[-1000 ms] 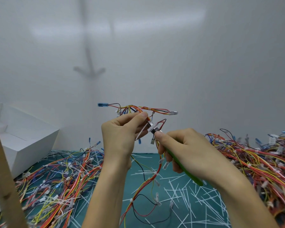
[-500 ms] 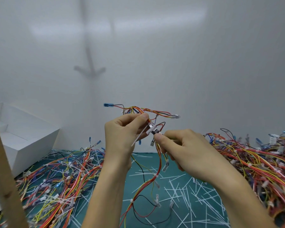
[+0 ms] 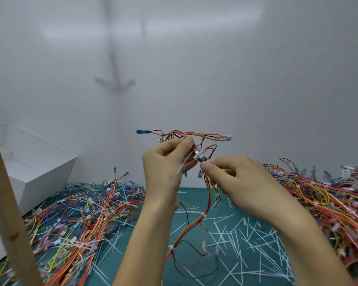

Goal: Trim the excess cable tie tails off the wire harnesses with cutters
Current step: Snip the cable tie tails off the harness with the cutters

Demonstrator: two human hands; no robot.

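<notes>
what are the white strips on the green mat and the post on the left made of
Cut tie tails: thin, pale, slightly translucent straight strips, so probably nylon or a similar plastic.
Mat: flat, matte teal sheet that looks like rubber or vinyl; cannot tell which.
Post: tan with a knot-like mark, so it looks like bare wood.

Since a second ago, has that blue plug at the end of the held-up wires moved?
Yes, a little. The blue plug has drifted rightward, away from the white box on the left, staying at about the same height.
</notes>
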